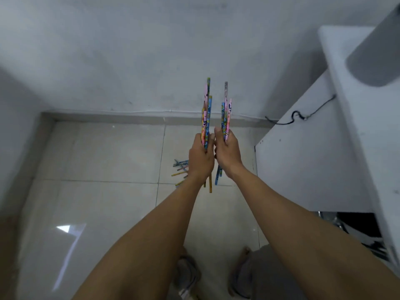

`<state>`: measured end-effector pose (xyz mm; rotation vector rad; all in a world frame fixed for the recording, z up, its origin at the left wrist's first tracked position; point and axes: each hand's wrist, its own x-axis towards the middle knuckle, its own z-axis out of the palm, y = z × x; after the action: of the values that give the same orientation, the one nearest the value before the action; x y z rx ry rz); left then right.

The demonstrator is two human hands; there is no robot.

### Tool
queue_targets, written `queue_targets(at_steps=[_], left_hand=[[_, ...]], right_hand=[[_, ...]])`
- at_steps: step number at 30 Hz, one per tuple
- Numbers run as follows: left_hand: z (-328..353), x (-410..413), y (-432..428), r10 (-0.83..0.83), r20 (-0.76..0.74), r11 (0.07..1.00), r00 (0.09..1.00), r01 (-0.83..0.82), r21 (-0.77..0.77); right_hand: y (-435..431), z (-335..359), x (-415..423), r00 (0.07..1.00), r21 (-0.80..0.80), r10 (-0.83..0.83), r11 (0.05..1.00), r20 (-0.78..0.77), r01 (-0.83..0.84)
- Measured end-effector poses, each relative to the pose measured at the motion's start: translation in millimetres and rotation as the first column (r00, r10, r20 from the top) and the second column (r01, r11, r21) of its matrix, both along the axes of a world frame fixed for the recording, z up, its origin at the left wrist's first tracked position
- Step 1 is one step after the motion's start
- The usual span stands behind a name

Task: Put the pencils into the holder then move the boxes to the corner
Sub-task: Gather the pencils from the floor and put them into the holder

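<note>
My left hand (200, 158) is shut on a bundle of colourful patterned pencils (206, 111) that stick up in front of the wall. Right beside it, my right hand (227, 152) grips a second bundle of pencils (226, 113), also pointing upward. Both hands are raised side by side, nearly touching. Below them, several loose pencils (180, 167) lie scattered on the tiled floor, partly hidden by my left wrist. No holder and no boxes are in view.
A white table (307, 148) stands at the right with a black cable (298, 116) on it and a grey object (376, 55) above. A white wall runs behind, meeting the tiled floor (104, 159) at a corner on the left. My feet (188, 276) show at the bottom.
</note>
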<state>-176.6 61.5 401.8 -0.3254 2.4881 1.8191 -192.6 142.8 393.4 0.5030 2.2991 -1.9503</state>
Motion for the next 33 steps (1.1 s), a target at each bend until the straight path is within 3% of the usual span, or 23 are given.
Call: queue_targets(at_steps=[8, 13, 26, 33], left_hand=[[159, -35, 5, -0.04, -0.113, 0.992, 0.993, 0.053, 0.111], [220, -52, 12, -0.031, -0.178, 0.988, 0.984, 0.057, 0.143], [299, -101, 107, -0.136, -0.257, 0.955, 0.957, 0.195, 0.221], [321, -144, 194, -0.16, -0.29, 0.943, 0.944, 0.233, 0.239]], right_hand=[[6, 153, -4, 0.994, 0.0, 0.032, 0.999, -0.102, -0.032], [7, 212, -8, 0.989, -0.054, 0.023, 0.998, -0.145, -0.031], [85, 284, -57, 0.93, -0.072, -0.237, 0.972, -0.282, 0.226], [176, 307, -100, 0.905, -0.045, -0.252, 0.967, -0.343, 0.252]])
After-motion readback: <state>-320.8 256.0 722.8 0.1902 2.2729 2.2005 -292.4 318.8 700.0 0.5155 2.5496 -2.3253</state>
